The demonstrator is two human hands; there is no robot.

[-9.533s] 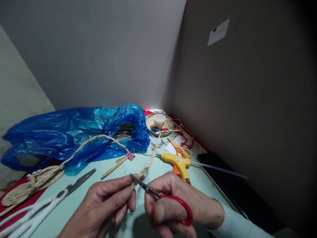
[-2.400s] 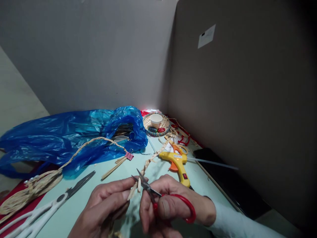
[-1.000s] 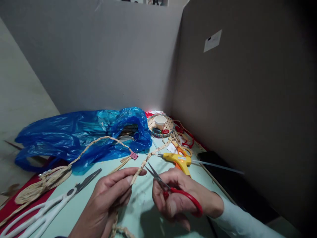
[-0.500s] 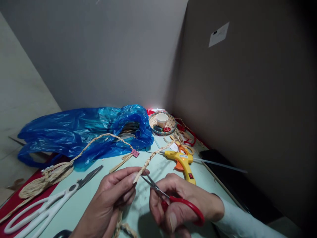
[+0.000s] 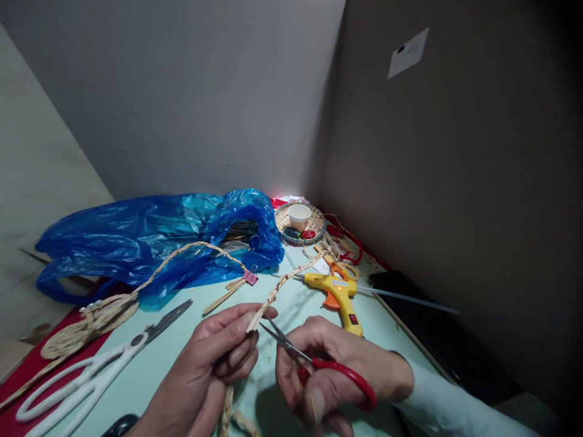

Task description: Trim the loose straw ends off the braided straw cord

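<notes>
Between the thumb and fingers of my left hand (image 5: 216, 358) is the cut end of a braided straw cord (image 5: 279, 286), which runs away toward the back of the table. More of the cord hangs beneath that hand. My right hand (image 5: 328, 370) grips small red-handled scissors (image 5: 344, 371), fingers in the loops. Their blades are slightly parted and point at the cord's end, close to my left fingertips; whether they touch the cord I cannot tell. A yellow hot glue gun (image 5: 337, 294) with a clear glue stick lies just beyond my right hand.
White-handled scissors (image 5: 98, 370) lie at left beside a coil of braided cord (image 5: 75, 334). A pink binder clip (image 5: 250, 277) holds another braid's end before a blue plastic bag (image 5: 136, 233). Behind stands a woven tray (image 5: 319, 229) with a white cup (image 5: 299, 216). A dark flat panel (image 5: 437, 334) is at right.
The view has shifted slightly. Both hands keep nearly the same pose, and the fingers of my left hand have moved a little under the cord's end.
</notes>
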